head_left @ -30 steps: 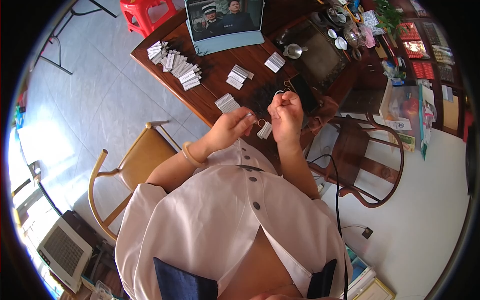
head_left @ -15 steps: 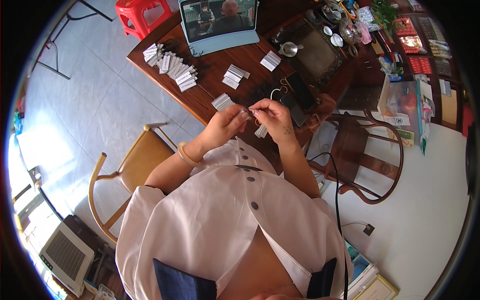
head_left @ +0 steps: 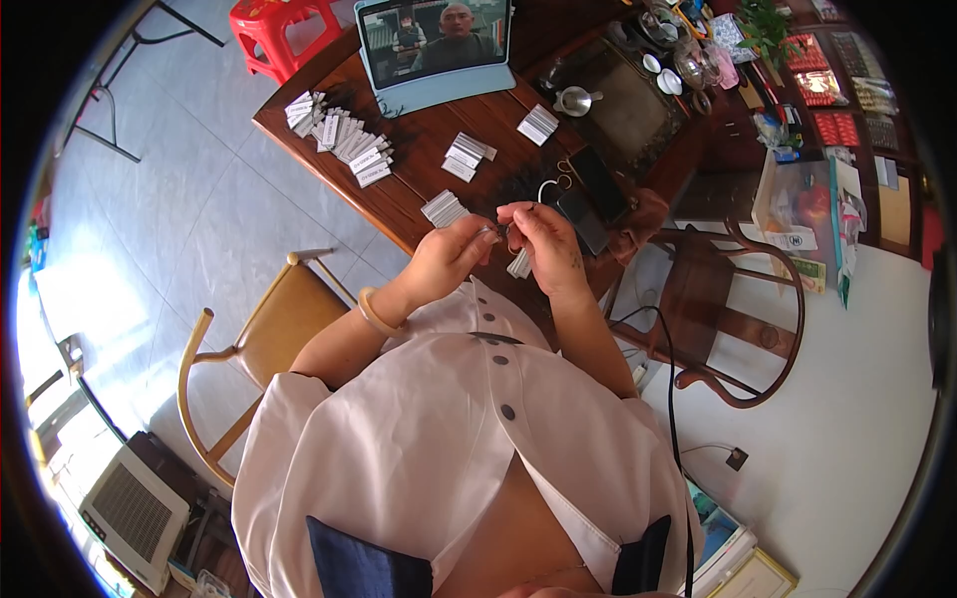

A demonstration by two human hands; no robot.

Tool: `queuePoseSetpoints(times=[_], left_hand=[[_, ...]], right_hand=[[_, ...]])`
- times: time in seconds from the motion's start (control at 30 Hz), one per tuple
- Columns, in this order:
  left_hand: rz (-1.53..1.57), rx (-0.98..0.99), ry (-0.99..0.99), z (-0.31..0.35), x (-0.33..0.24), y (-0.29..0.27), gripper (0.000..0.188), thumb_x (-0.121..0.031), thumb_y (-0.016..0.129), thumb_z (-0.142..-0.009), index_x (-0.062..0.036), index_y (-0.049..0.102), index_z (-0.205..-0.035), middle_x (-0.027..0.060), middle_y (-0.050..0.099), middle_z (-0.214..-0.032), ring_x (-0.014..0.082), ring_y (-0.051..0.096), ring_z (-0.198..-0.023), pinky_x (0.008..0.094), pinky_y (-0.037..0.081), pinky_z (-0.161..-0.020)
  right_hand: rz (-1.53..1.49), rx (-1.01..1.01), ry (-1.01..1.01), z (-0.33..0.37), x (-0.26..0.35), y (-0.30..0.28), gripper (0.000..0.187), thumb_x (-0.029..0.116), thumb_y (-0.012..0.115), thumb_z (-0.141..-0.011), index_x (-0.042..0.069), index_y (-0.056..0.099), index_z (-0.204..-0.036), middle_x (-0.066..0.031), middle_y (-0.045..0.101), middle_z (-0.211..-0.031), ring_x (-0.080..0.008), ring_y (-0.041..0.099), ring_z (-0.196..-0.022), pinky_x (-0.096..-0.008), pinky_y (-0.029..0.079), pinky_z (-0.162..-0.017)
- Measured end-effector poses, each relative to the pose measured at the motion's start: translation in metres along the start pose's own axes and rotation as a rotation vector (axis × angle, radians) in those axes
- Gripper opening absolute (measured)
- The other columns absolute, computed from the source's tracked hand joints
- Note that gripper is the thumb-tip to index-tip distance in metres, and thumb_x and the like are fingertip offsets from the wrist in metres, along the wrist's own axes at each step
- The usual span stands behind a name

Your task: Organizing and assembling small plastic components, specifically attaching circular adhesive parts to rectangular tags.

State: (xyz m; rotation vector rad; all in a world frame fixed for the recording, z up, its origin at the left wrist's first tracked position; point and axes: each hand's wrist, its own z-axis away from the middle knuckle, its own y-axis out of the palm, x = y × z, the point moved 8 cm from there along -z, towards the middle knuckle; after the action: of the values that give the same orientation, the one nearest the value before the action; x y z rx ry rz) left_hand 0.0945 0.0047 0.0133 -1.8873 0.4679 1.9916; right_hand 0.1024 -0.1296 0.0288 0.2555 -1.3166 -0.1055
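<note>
Close together over the table's near edge, both hands are pinched. My left hand (head_left: 447,259), with a pale bangle (head_left: 374,311) on its wrist, has thumb and forefinger pressed together; the tiny thing at its fingertips is too small to name. Beside it, my right hand (head_left: 548,251) is closed too, its curled fingers hiding most of what they hold, with something dark showing between the two hands. Just beyond the left hand lies a stack of white printed strips (head_left: 443,207). More pale strips (head_left: 519,263) show partly behind the right hand.
On the wooden table (head_left: 409,204) are a heap of strips (head_left: 344,140), two small stacks (head_left: 466,156) (head_left: 538,125), dark wispy strands, scissors (head_left: 565,175), dark phone-like slabs (head_left: 583,221) and a tablet (head_left: 434,45). Chairs stand left (head_left: 269,314) and right (head_left: 698,299).
My right hand has shifted slightly, its fingertips drawn a little away from the left hand's and curled. My left hand stays almost in place.
</note>
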Motion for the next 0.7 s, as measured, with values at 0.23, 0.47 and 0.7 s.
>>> queuePoseSetpoints(times=[0.23,0.47,0.7], left_hand=[[-0.043,-0.016,-0.013,-0.001,-0.011,-0.004,0.022,-0.022,0.056,-0.096,-0.0045,0.056,-0.108,0.0074,0.062,-0.07,0.0169,0.06,-0.065,0.0307,0.049,-0.062],[-0.022,0.068,-0.078,-0.004,-0.012,0.002,0.022,-0.02,0.058,-0.095,-0.0012,0.055,-0.105,0.0055,0.062,-0.072,0.0146,0.059,-0.065,0.0285,0.047,-0.061],[0.0,0.065,0.019,-0.002,-0.011,0.001,0.017,-0.018,0.057,-0.096,-0.0034,0.056,-0.104,0.0008,0.061,-0.075,0.0057,0.054,-0.063,0.0225,0.044,-0.055]], right_hand=[[0.076,-0.172,-0.354,0.002,0.044,-0.018,0.022,0.016,0.051,-0.097,-0.001,0.066,-0.098,-0.0052,0.064,-0.091,-0.0086,0.051,-0.072,-0.0227,0.043,-0.067],[0.09,-0.035,-0.221,-0.002,0.036,-0.007,0.03,0.022,0.05,-0.097,-0.002,0.065,-0.106,-0.0066,0.065,-0.099,-0.0108,0.055,-0.08,-0.0249,0.045,-0.077],[0.138,0.13,-0.048,0.001,0.011,0.003,0.024,0.018,0.056,-0.095,-0.002,0.064,-0.105,-0.0055,0.064,-0.101,-0.0099,0.057,-0.085,-0.0241,0.045,-0.078]])
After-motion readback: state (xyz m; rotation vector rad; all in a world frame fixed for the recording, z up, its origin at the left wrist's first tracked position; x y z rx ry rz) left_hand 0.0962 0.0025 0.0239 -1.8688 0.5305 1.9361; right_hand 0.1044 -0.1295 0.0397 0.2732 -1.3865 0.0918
